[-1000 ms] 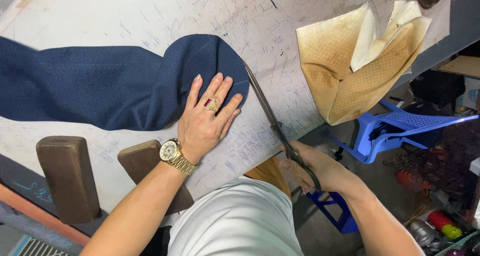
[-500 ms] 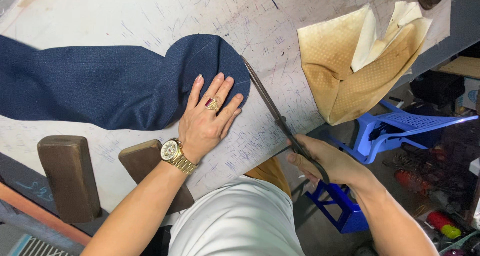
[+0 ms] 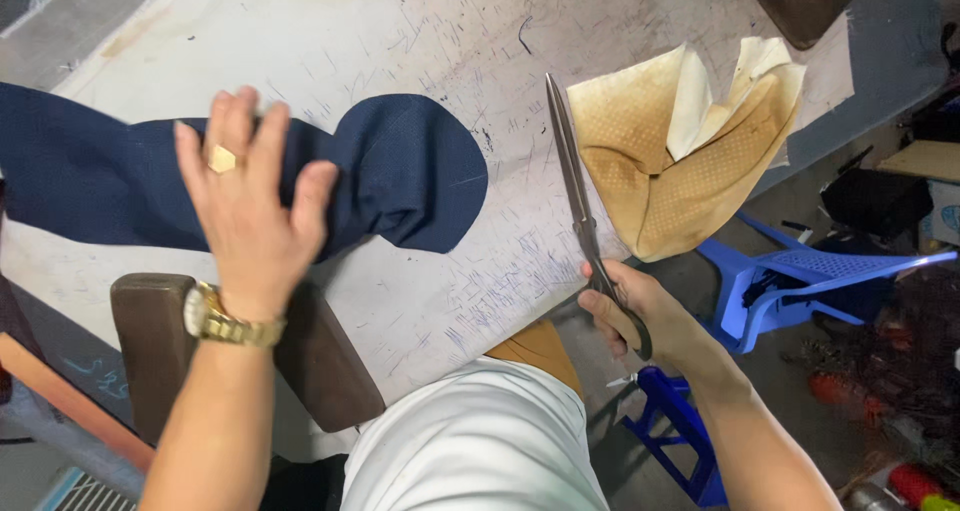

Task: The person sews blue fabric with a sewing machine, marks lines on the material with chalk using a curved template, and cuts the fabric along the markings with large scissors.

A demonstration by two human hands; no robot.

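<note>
a pale worktable point(image 3: 420, 31), heavily scored with pen marks and scratches, fills the upper and middle frame. a navy fabric piece point(image 3: 400, 171) with a rounded end is laid across its left and centre. the left hand point(image 3: 250, 211) is spread flat, fingers released, over the fabric at centre left, grasping nothing. long scissors point(image 3: 580, 211), blades together and pointing to the top of the frame, are gripped by the right hand point(image 3: 640, 316) at lower centre right. a tan perforated cloth point(image 3: 680, 161) is draped off the table's right edge. blue plastic chairs point(image 3: 800, 281) and clutter are seen on the floor at the right.
</note>
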